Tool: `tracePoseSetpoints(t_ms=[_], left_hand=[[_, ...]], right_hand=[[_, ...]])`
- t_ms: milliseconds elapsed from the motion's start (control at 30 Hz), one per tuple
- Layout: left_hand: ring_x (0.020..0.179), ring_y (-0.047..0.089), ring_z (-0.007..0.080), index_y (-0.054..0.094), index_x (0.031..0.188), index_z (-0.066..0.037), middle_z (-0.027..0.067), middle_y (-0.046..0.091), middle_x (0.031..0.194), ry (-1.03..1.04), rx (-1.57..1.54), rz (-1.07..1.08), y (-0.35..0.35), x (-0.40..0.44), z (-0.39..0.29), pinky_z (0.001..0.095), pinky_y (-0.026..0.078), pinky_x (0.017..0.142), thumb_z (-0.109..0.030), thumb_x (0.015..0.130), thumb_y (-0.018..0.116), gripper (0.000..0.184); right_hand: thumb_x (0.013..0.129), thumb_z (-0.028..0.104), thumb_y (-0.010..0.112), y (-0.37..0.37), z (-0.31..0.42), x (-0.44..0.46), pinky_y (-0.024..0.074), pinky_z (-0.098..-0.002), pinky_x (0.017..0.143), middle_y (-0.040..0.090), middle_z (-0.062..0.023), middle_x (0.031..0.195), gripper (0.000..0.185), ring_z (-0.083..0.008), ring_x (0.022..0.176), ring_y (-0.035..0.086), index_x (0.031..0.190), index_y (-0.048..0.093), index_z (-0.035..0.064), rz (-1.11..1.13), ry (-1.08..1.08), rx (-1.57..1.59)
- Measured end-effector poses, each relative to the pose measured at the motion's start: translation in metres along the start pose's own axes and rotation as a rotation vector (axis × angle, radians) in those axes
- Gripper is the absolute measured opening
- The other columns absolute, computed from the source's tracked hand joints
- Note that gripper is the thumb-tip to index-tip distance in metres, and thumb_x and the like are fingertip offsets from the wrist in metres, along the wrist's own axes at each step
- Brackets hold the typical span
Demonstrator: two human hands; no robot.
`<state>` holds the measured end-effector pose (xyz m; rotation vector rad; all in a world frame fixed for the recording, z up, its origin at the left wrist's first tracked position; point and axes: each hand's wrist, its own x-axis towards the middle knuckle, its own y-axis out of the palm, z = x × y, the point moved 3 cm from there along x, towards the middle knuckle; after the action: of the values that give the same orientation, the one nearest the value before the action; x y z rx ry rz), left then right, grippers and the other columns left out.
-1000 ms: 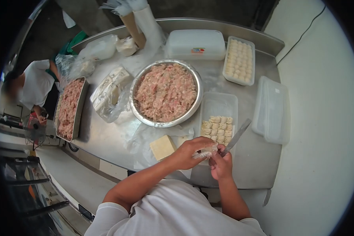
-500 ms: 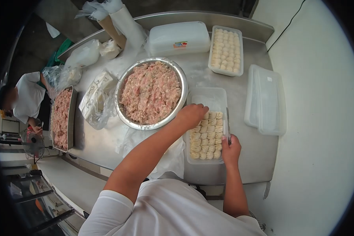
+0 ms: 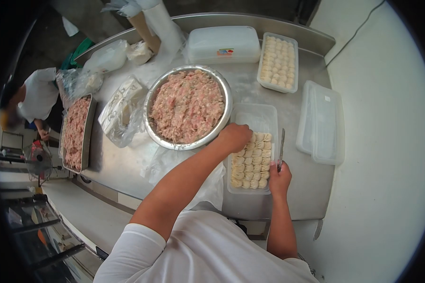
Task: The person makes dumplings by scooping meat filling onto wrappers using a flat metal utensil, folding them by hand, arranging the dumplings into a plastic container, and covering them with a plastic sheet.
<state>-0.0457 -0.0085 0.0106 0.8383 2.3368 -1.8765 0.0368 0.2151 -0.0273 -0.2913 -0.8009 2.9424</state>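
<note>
Rows of pleated dumplings (image 3: 249,162) fill the near and middle part of a clear plastic container (image 3: 255,112); its far end is bare. My left hand (image 3: 236,137) is closed over the container's left side at the far rows. Its fingertips are hidden, so I cannot tell whether a dumpling is in them. My right hand (image 3: 280,179) is closed around a narrow metal filling knife (image 3: 282,148), by the container's right edge, with the blade pointing away from me. Just left of the container is a metal bowl (image 3: 228,96) of minced meat filling (image 3: 186,106).
Another container of dumplings (image 3: 278,61) sits at the back, beside stacked plastic tubs (image 3: 224,45). Clear lids (image 3: 321,122) lie at right. A plastic-bagged white packet (image 3: 120,111) and a meat tray (image 3: 75,134) stand left. A co-worker (image 3: 38,96) is beyond them.
The view has shifted slightly. My left hand has drawn a little toward me over the dumplings. The knife in my right hand has swung away from the container's edge. The co-worker has leaned.
</note>
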Motion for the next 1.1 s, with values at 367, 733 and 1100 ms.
tracePoseSetpoints(t_ms=[367,733,1100], left_hand=[[0.109,0.059,0.0334,0.065,0.118,-0.004,0.0138,0.064,0.113,-0.137,-0.339,-0.630,0.040,-0.206,0.008,0.0440,0.050,0.094,-0.009,0.072,0.078,0.048],[0.109,0.057,0.0350,0.069,0.099,-0.007,0.0107,0.064,0.117,-0.272,-0.509,-0.733,0.094,-0.240,0.032,0.0434,0.047,0.096,-0.005,0.070,0.083,0.033],[0.117,0.063,0.0254,0.058,0.117,-0.009,0.0107,0.066,0.124,-0.375,-1.958,-1.086,0.125,-0.260,0.080,0.0406,0.047,0.103,-0.013,0.101,0.057,0.017]], right_hand=[[0.094,0.004,0.055,-0.018,0.080,-0.001,0.0518,-0.0389,0.074,0.059,-0.0127,0.101,0.028,-0.0294,0.085,0.063,0.119,0.067,0.0030,0.067,-0.546,-0.315],[0.082,0.006,0.056,0.115,0.242,0.017,0.0559,-0.0421,0.072,0.066,-0.0064,0.088,0.026,-0.0279,0.085,0.067,0.101,0.074,0.0114,0.539,-1.215,-0.784],[0.081,0.008,0.061,0.112,0.242,0.042,0.0565,-0.0425,0.070,0.069,-0.0042,0.088,0.021,-0.0290,0.082,0.069,0.097,0.074,0.0138,0.691,-1.254,-0.602]])
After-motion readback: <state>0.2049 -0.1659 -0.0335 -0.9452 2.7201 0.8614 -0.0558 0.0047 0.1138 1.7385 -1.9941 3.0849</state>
